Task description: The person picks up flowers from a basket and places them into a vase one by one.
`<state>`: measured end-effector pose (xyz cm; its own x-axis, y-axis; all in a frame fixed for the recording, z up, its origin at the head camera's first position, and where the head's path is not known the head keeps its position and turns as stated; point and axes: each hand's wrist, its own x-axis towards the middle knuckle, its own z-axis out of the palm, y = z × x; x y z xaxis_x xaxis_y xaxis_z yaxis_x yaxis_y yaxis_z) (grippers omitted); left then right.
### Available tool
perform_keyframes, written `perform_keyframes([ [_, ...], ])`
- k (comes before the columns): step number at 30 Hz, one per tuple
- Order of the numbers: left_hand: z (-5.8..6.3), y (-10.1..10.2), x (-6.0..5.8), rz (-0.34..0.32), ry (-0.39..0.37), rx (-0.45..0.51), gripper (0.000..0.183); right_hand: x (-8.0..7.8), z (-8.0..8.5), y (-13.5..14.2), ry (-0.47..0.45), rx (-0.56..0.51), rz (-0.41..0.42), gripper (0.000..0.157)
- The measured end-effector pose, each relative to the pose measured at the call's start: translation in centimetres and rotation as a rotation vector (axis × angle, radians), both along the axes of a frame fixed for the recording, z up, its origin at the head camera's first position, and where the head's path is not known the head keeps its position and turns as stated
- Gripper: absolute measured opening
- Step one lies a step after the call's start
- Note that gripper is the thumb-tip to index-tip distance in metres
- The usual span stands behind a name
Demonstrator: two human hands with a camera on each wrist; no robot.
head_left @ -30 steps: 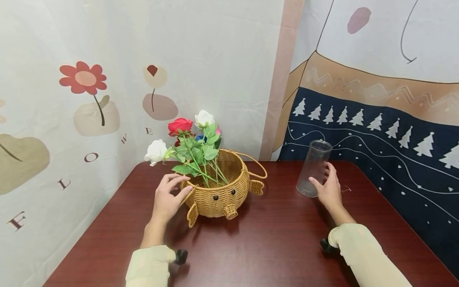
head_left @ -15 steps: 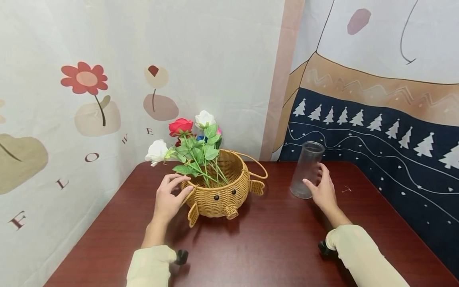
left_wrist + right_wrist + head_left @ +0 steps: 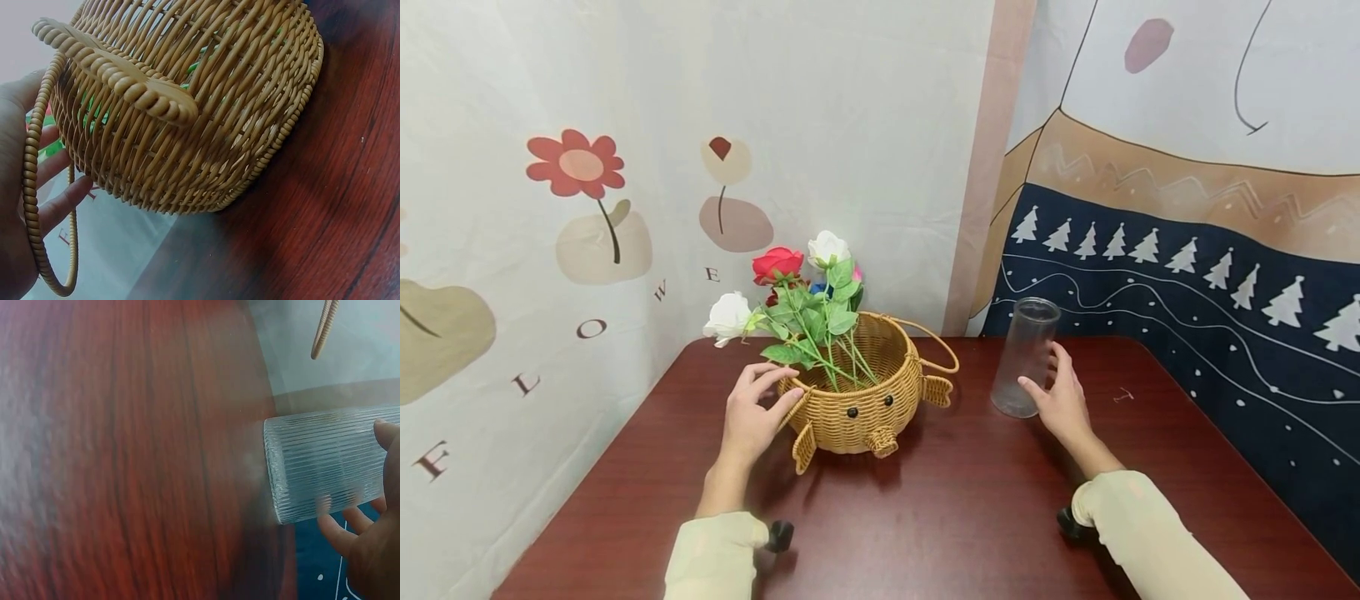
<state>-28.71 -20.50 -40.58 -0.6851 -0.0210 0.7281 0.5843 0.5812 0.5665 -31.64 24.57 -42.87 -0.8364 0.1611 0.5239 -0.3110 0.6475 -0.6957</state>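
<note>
A wicker basket [image 3: 842,425] with a pig-like face, black eyes and a snout stands on the table and holds several artificial roses. My left hand [image 3: 754,417] holds its left rim, fingertips and thumb at the edge, beside one of the basket's two handles [image 3: 39,125]. To the right, my right hand [image 3: 1063,400] grips a clear ribbed glass vase [image 3: 1021,358], thumb on the near side and fingers round the far side. The vase is upright, with nothing inside it. In the right wrist view the vase [image 3: 325,465] shows its ribbed wall and base.
The roses include a red rose [image 3: 777,265] and a white rose [image 3: 829,248], leaning left and back over the rim. Table [image 3: 925,517] and printed cloth backdrops [image 3: 887,125] surround them. The basket's other handle [image 3: 943,350] sticks out towards the vase.
My right hand has moved the vase left, towards the basket. My left hand and the basket have stayed in place.
</note>
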Motion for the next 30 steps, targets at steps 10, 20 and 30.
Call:
perform_keyframes([
  [10, 0.0, -0.1, 0.0, -0.016, 0.002, -0.002, 0.027, 0.1, 0.1, -1.4, -0.001, 0.012, 0.042, 0.077],
  [20, 0.0, -0.2, 0.0, -0.001, 0.007, -0.006, 0.026, -0.1, 0.1, -2.6, -0.003, 0.018, 0.073, 0.076],
  [30, 0.1, -0.2, 0.1, -0.001, 0.014, -0.013, 0.025, -0.2, -0.2, -3.7, 0.029, -0.036, 0.093, 0.073],
])
